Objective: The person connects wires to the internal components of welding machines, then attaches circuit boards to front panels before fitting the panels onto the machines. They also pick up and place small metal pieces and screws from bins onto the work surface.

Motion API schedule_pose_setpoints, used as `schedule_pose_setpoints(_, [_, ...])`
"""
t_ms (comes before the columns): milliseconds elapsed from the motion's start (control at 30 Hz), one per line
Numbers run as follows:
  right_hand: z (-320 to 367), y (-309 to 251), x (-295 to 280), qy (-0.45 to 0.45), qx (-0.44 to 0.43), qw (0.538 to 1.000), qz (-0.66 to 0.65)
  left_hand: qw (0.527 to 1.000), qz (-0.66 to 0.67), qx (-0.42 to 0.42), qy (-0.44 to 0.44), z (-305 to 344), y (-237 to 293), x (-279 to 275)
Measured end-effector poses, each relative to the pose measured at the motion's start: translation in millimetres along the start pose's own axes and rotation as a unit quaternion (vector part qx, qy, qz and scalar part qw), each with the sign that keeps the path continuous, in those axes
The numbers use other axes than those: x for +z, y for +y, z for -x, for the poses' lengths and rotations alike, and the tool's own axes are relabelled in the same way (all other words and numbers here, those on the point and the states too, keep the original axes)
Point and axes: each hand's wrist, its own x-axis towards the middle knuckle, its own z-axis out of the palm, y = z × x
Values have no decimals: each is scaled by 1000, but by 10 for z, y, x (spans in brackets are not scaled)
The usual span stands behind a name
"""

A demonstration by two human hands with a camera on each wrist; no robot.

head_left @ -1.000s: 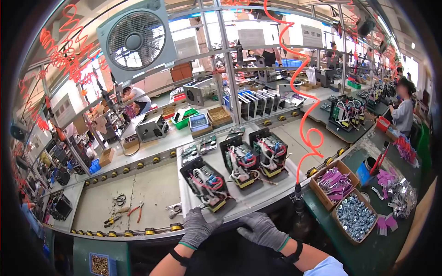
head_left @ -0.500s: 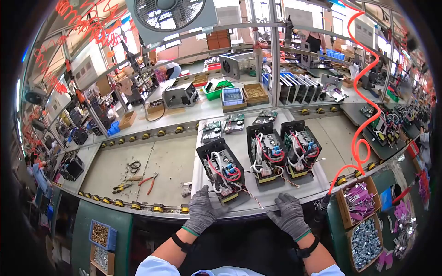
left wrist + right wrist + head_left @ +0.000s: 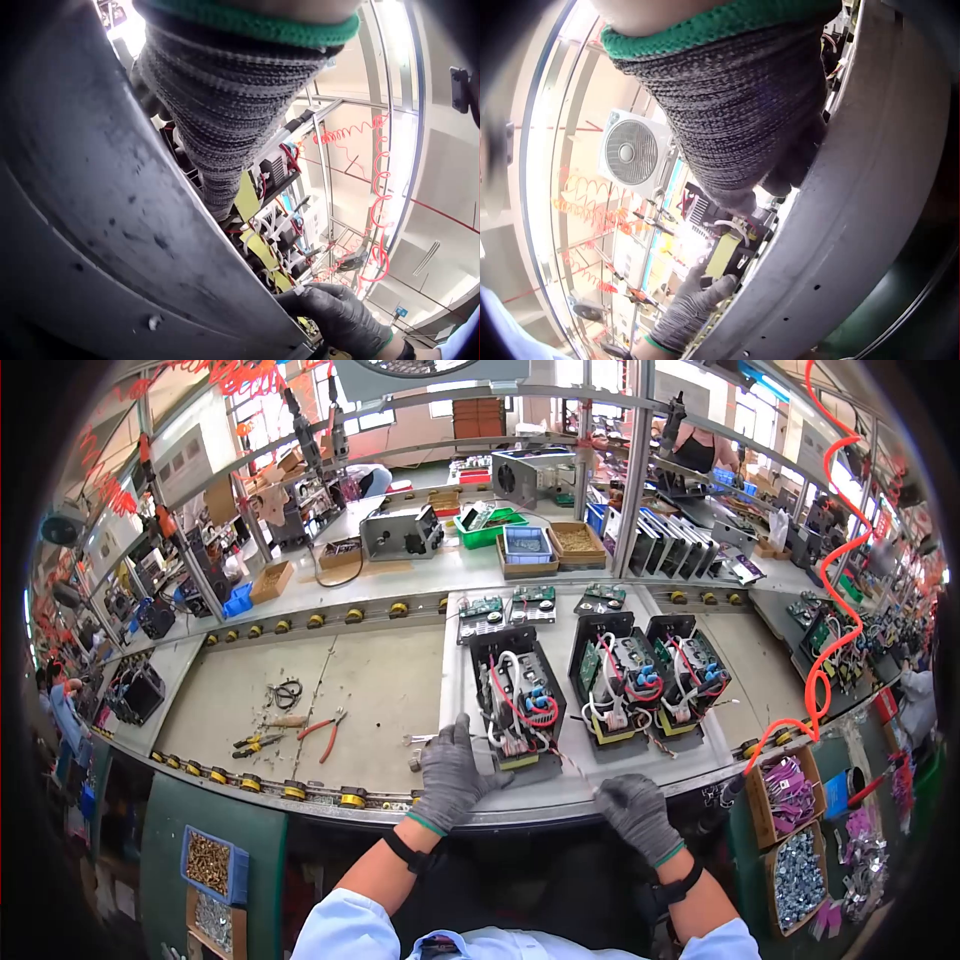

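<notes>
Three black-cased circuit assemblies with white and red wiring sit on a pale board in the head view: the left one (image 3: 517, 700), the middle one (image 3: 615, 680) and the right one (image 3: 690, 675). My gloved left hand (image 3: 450, 775) rests at the board's front left (image 3: 468, 790), fingers straight along its side and thumb spread toward the left assembly. At the front edge, my gloved right hand (image 3: 640, 815) has curled fingers and pinches the end of a thin twisted wire (image 3: 572, 762) from the left assembly. The wire's tip is hidden there in the head view.
Small green circuit boards (image 3: 533, 600) lie at the back of the pale board. Left of it are red-handled pliers (image 3: 322, 738) and yellow-handled pliers (image 3: 258, 744). Boxes of purple parts (image 3: 790, 795) and metal hardware (image 3: 798, 875) stand at right, below a red coiled hose (image 3: 835, 570).
The head view has tilted down and swung left. My right hand's fingers, spread half a second ago beside the wire's end, are now curled on it. The left hand stays by the board's left side.
</notes>
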Motion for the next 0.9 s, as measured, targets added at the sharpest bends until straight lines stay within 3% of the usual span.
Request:
schedule_pose_setpoints(33, [-88, -91, -34, 2, 124, 992, -38, 999, -10, 15, 31, -55, -110, 63])
schedule_pose_setpoints(67, [-129, 161, 79, 37, 105, 992, -65, 999, -10, 12, 31, -95, -161, 33])
schedule_pose_setpoints(100, [-285, 86, -17, 40, 158, 980, -112, 1000, -16, -7, 12, -134, -212, -6])
schedule_pose_setpoints(133, [-432, 236, 15, 78, 94, 990, -72, 999, -22, -28, -6, -131, -270, -37])
schedule_pose_setpoints(200, [-653, 467, 69, 46, 150, 983, -96, 1000, 6, -26, 12, -34, -379, -173])
schedule_pose_setpoints(267, [-725, 578, 105, 52, 130, 989, -40, 993, 76, 63, 68, 17, -550, -266])
schedule_pose_setpoints(300, [-756, 576, 132, 61, 113, 992, 18, 984, 106, 76, 124, -10, -554, -398])
schedule_pose_setpoints(333, [-801, 574, 164, 56, 114, 992, 16, 985, 105, 72, 121, -126, -593, -459])
schedule_pose_setpoints(400, [-955, 506, 140, 54, 125, 990, -22, 957, 250, 128, 67, -478, -624, -601])
schedule_pose_setpoints(467, [-1100, 376, 122, 42, 150, 987, -29, 934, 337, 51, -105, -899, -541, -739])
schedule_pose_setpoints(533, [-1132, 187, 186, 51, 80, 994, 60, 950, 278, 33, -139, -1208, -710, -343])
schedule_pose_setpoints(567, [-1066, -214, 143, 53, 45, 995, 77, 962, 218, 13, -161, -1354, -805, -173])
schedule_pose_setpoints(633, [-950, -490, 354, 39, -75, 995, 51, 976, 157, 117, -91, -1217, -786, -33])
schedule_pose_setpoints(667, [-879, -664, 405, 34, -91, 995, 30, 977, 126, 157, -66, -1187, -714, 2])
schedule_pose_setpoints(767, [-752, -961, 498, 9, -64, 998, 21, 966, 119, 138, -184, -1202, -549, 138])
schedule_pose_setpoints(867, [-792, -946, 457, 16, -76, 997, -2, 963, 97, 148, -204, -1225, -535, 51])
schedule_pose_setpoints(900, [-778, -943, 417, 29, -78, 996, -23, 961, 88, 187, -185, -1198, -524, -114])
